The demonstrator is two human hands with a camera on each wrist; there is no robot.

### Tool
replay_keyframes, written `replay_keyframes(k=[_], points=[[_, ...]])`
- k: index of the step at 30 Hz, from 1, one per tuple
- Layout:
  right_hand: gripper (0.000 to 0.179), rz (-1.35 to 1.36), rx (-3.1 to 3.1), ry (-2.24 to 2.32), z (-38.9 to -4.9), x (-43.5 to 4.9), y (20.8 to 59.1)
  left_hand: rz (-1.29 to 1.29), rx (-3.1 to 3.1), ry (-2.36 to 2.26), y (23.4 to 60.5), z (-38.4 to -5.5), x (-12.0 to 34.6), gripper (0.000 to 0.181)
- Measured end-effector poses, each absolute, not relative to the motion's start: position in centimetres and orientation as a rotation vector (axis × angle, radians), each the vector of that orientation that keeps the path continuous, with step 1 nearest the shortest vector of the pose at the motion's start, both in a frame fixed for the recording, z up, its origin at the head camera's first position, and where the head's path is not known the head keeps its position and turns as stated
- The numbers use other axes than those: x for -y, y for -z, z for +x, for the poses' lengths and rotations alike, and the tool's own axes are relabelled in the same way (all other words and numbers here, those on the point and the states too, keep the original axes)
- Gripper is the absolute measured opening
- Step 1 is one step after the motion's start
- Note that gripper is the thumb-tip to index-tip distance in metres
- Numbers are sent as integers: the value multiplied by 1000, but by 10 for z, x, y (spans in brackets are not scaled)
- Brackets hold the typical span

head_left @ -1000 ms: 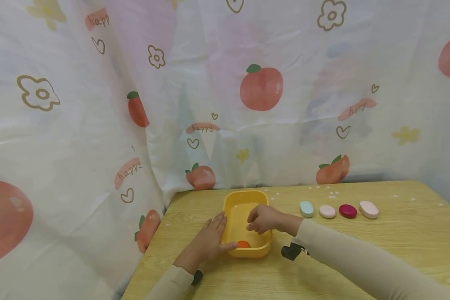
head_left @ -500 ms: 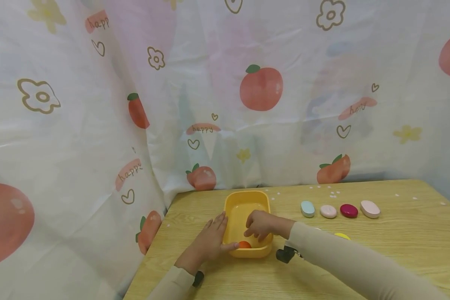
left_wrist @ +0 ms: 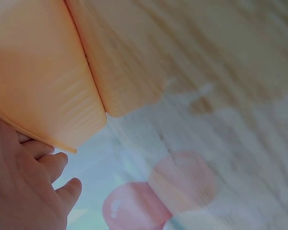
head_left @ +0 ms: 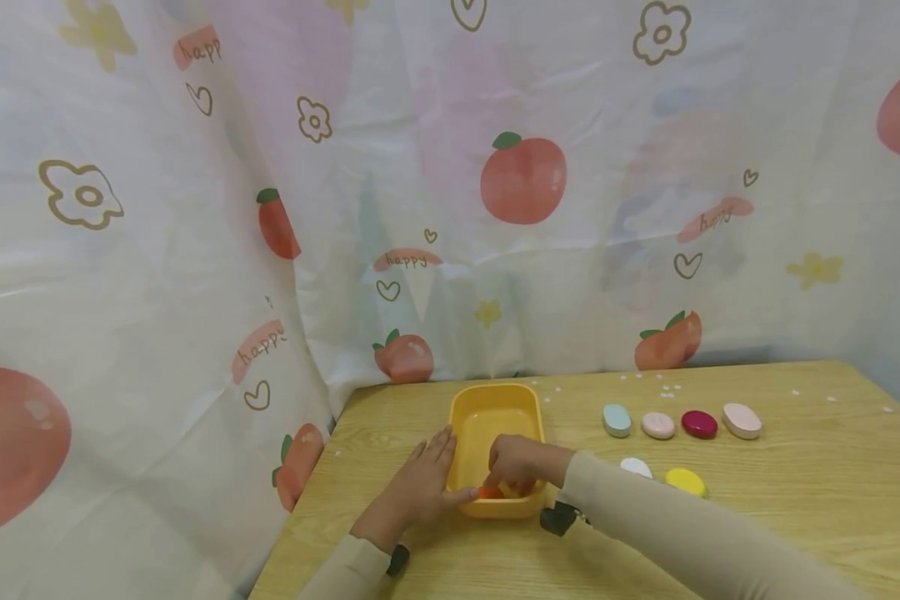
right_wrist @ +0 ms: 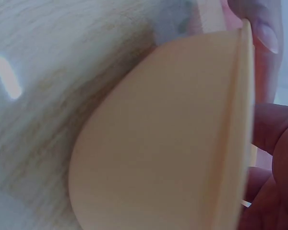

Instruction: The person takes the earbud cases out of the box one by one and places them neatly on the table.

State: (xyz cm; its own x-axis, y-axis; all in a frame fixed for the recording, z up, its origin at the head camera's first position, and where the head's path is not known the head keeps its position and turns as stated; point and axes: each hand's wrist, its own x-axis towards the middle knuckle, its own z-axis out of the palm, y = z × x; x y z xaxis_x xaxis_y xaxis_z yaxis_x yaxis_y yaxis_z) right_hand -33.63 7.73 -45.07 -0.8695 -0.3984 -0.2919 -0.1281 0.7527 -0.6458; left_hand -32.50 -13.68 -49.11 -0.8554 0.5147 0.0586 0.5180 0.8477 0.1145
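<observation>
A yellow rectangular bin (head_left: 506,393) stands on the table in the head view. My left hand (head_left: 412,492) rests along its left side, fingers straight and thumb stretched over the near left rim. In the left wrist view those fingers (left_wrist: 62,163) lie at the bin's rim. My right hand (head_left: 523,463) reaches down inside the bin's near end, fingertips right at a small orange piece (head_left: 490,492) there. The bin wall (right_wrist: 153,134) hides most of its fingers in the right wrist view; I cannot tell whether they grip the orange piece.
Several smooth oval pieces lie right of the bin: light blue (head_left: 617,420), pale pink (head_left: 657,426), dark red (head_left: 699,424) and larger pink (head_left: 742,421) in a row. White (head_left: 636,468) and yellow (head_left: 686,482) ones lie nearer, beside my right sleeve. A printed curtain (head_left: 450,300) hangs behind the table.
My right hand has moved down and toward the near end of the bin, to the orange piece. The sleeve has uncovered the white and yellow ovals. My left hand stays put.
</observation>
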Motion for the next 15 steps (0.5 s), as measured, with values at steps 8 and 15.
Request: replay_keyframes(k=[8, 15], points=[[7, -513, -2536, 881, -330, -72, 460, -855, 2980, 194, 492, -325, 137, 105], [5, -639, -2640, 800, -328, -68, 465, -845, 2984, 205, 493, -326, 137, 104]])
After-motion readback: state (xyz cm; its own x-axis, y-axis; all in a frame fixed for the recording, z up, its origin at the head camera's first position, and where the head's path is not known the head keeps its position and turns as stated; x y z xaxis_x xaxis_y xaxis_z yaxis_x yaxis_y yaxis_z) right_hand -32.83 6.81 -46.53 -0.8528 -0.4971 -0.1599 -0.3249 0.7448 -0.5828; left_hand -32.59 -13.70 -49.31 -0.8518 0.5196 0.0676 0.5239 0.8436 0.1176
